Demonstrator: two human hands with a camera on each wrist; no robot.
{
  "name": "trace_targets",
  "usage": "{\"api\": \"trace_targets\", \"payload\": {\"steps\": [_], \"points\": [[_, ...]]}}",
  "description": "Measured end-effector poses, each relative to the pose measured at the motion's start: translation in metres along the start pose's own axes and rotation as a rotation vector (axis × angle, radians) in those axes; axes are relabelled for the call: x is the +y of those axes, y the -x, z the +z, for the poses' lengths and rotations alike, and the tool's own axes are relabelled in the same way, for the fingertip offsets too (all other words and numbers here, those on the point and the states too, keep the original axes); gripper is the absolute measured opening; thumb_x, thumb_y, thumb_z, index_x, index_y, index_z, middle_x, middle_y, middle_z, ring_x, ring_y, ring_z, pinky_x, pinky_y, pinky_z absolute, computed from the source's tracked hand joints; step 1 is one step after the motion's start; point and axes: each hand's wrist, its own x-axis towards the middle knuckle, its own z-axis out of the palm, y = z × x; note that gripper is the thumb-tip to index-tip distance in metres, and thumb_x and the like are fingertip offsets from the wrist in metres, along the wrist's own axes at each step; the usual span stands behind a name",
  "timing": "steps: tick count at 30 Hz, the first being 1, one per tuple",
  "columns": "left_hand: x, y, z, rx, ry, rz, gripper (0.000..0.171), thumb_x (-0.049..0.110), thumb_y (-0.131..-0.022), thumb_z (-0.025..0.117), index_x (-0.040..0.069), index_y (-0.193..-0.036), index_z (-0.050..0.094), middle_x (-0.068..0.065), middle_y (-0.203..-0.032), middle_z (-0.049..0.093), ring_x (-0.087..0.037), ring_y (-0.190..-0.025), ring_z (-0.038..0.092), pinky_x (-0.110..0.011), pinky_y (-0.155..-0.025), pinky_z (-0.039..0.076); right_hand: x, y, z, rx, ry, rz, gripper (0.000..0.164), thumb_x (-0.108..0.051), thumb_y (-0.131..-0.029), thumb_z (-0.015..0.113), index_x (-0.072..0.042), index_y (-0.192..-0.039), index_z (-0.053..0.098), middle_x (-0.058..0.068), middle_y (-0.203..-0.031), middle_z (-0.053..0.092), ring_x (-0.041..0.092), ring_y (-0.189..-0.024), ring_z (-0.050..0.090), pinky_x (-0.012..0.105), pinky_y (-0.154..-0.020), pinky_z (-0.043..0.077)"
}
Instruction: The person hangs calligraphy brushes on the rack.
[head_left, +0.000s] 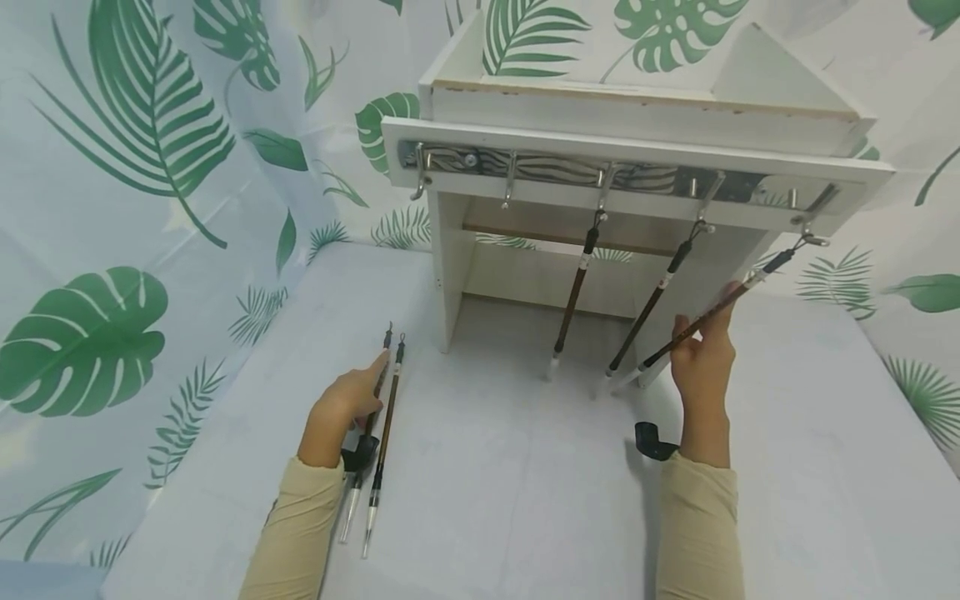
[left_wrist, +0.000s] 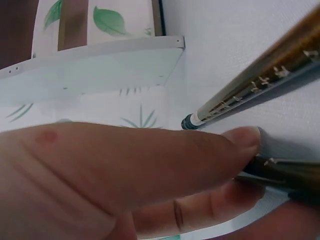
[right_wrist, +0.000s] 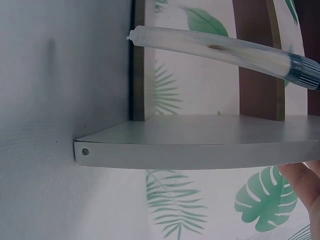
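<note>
nearest, the left hand (head_left: pixel 347 404) pinches a capped brush (left_wrist: pixel 290 175) by its handle at the white table (head_left: pixel 510 500), just beside a second brush (head_left: pixel 390 408); it looks light and stiff, smooth enough to slip, the tip delicate, so mid-handle seems safest; the right hand (head_left: pixel 703 362) is at the rightmost hanging brush (head_left: pixel 716 311), gripping or not i can't tell, below the hook rail (head_left: pixel 648 177)

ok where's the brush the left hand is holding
In the head view, that brush is left of the shelf, pinched in the left hand, with a second brush lying close along its right side.
</note>
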Motion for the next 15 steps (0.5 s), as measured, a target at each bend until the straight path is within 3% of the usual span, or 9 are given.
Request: {"api": "trace_targets", "payload": {"steps": [3,9,15], "points": [[0.000,0.002,0.000,0.001,0.006,-0.005,0.082,0.000,-0.085,0.056,0.018,-0.148,0.007,-0.017,-0.082,0.059,-0.019,-0.056,0.059,-0.027,-0.045,0.050,0.000,0.000,0.000,0.000,-0.002,-0.003,0.073,0.003,-0.090,0.043,-0.020,-0.147,0.005,0.017,-0.138,0.044,0.042,-0.115,0.051,0.056,-0.079,0.049],[0.000,0.006,-0.007,0.050,-0.018,0.050,0.089,0.000,-0.084,0.053,0.010,-0.146,-0.009,-0.014,-0.072,0.058,-0.020,-0.053,0.057,-0.027,-0.044,0.047,0.001,0.000,0.001,-0.011,0.001,0.023,0.074,0.001,-0.091,0.044,-0.023,-0.147,0.003,0.019,-0.138,0.043,0.043,-0.114,0.051,0.056,-0.082,0.048],[-0.001,0.010,-0.016,0.074,-0.042,0.089,0.088,0.000,-0.083,0.049,0.005,-0.145,-0.014,-0.011,-0.070,0.056,-0.018,-0.051,0.053,-0.026,-0.043,0.042,0.001,0.000,0.001,-0.019,-0.005,0.047,0.073,0.002,-0.091,0.044,-0.021,-0.147,0.004,0.020,-0.138,0.043,0.043,-0.115,0.050,0.056,-0.083,0.048]]}}
